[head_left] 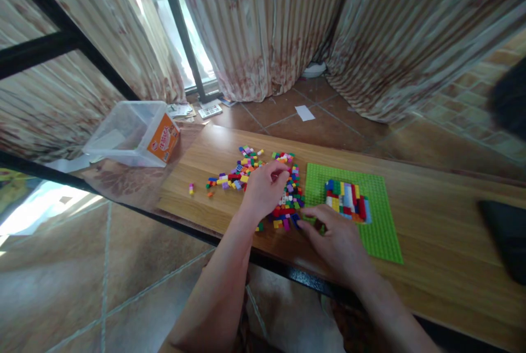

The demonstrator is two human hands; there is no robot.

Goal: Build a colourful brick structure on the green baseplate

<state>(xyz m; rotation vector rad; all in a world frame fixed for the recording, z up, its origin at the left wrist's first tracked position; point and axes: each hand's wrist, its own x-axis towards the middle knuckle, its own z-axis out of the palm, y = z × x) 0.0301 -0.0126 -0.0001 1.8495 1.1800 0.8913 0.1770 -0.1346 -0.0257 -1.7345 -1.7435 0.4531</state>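
Note:
My left hand [266,187] is over a pile of loose toy bricks [234,178], its thumb and index finger curled together. Whatever may be between those fingertips is too small to make out. At the pile's near right edge is my right hand [339,235], thumb and index finger apart. A dark blue brick [295,220] lies close by the thumb tip; whether they touch is unclear. Part of a green baseplate [380,232] shows beyond this hand. On it stands a block of joined multicoloured bricks [347,199], partly behind my fingers.
The long wooden table [444,227] bears a dark flat object [503,238] at the right. Left of the table stands a clear plastic bin [127,128] with an orange label. Papers [210,110] lie on the tiled floor below striped curtains [263,29].

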